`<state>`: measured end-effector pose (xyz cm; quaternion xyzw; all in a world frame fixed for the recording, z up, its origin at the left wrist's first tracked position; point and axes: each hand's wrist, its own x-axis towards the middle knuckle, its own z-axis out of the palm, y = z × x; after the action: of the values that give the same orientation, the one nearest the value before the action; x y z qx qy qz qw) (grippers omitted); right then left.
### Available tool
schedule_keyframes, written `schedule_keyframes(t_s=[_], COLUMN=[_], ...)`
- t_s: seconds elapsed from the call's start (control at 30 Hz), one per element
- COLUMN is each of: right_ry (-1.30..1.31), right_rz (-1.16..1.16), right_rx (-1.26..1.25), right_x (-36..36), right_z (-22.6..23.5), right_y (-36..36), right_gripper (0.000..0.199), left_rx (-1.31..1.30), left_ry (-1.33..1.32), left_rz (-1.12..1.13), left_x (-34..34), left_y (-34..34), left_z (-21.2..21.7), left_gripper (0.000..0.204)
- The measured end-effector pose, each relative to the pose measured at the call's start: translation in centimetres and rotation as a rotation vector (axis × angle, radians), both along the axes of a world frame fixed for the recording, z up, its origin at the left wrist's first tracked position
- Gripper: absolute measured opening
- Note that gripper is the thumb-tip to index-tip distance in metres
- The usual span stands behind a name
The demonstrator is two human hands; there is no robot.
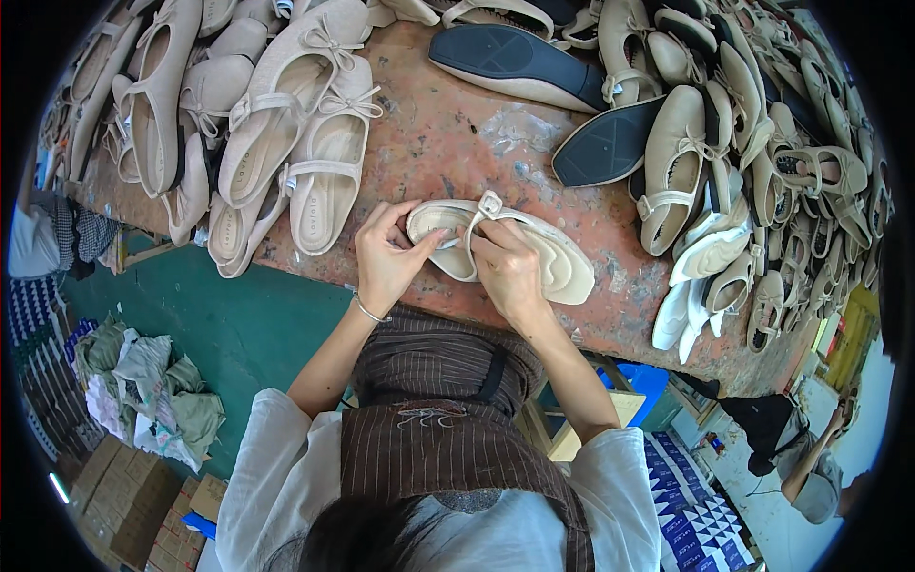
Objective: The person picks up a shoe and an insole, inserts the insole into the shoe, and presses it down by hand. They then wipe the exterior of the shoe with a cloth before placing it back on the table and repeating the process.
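A beige flat shoe [443, 262] with a strap and a bow lies across my hands at the table's near edge, its heel toward the left. My left hand [389, 250] is closed around the heel, thumb inside the shoe and fingers outside. My right hand [510, 262] is closed at the strap, with its fingertips in the opening and partly hidden. To the right of that hand, a cream padded insole [569, 272] with curved ridges shows against the front of the shoe; its other end is covered by my hand.
Beige strapped shoes [329, 181] stand in rows at the left of the worn reddish table [429, 124]. A large heap of similar shoes [672, 157] fills the right, with white insoles [710, 257] nearby. A dark-soled shoe [605, 143] lies ahead on its side. Another person [815, 467] is at far right.
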<state>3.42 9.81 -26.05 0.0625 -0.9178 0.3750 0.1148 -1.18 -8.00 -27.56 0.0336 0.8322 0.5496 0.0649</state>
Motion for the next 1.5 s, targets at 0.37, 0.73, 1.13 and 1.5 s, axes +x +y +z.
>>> schedule_keyframes(t_s=[0.37, 0.73, 1.13, 1.5], right_ry=[0.067, -0.174, -0.066, -0.207], right_rz=[0.305, 0.061, -0.643, -0.327], right_rx=[0.245, 0.427, 0.085, 0.093], right_x=[0.2, 1.8, 0.9, 10.5], right_z=[-0.3, 2.6, 5.9, 1.7], right_y=[1.2, 0.5, 4.9, -3.6], right_gripper=[0.041, 0.028, 0.052, 0.058], left_rx=[0.044, -0.202, -0.537, -0.604], left_ry=[-0.144, -0.002, 0.238, 0.369], left_rz=[0.115, -0.040, -0.375, -0.863], left_x=[-0.9, -1.8, 9.2, 10.7], left_y=[0.6, 0.3, 0.8, 2.0], left_z=[-0.2, 0.3, 5.1, 2.7], left_gripper=[0.010, 0.012, 0.023, 0.053])
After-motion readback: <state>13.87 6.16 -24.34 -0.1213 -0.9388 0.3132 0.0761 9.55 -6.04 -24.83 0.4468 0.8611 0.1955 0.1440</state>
